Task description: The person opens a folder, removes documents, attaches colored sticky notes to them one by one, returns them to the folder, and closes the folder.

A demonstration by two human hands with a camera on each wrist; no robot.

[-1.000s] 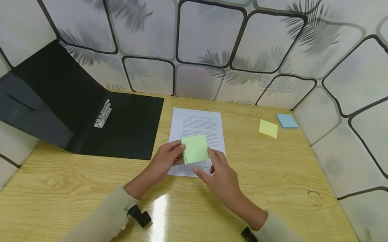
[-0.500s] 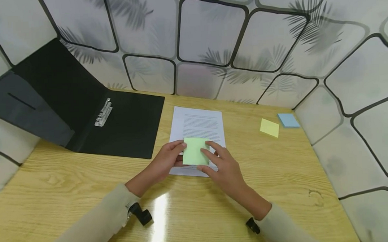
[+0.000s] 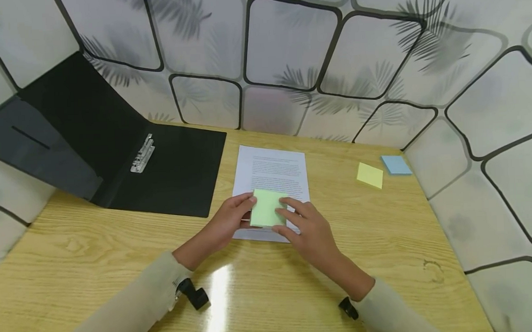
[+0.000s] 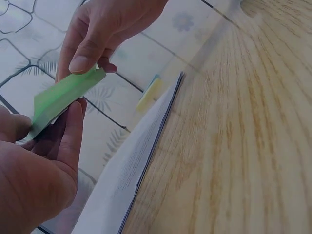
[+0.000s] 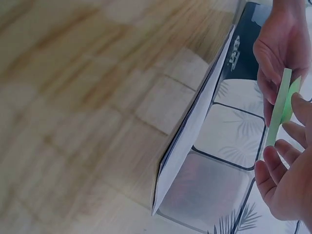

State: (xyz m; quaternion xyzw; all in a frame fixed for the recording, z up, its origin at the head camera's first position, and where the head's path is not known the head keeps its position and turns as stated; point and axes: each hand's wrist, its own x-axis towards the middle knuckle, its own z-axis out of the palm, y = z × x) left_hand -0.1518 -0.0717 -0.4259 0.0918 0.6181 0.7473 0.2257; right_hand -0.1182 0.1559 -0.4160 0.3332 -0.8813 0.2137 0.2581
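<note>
Open black folder (image 3: 181,164) with metal clip (image 3: 142,154), yellow note (image 3: 370,175) just beside blue pad (image 3: 396,165), leaf-patterned wall (image 3: 290,46) behind

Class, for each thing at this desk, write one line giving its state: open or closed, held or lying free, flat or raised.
Black folder: open, left cover raised.
Metal clip: too small to tell whether latched.
Printed paper: lying flat on the table, partly hidden.
Green sticky notes: held by both hands above the paper, one sheet angled away from the block.
Yellow sticky note: lying free.
Blue sticky notes: lying free.
</note>
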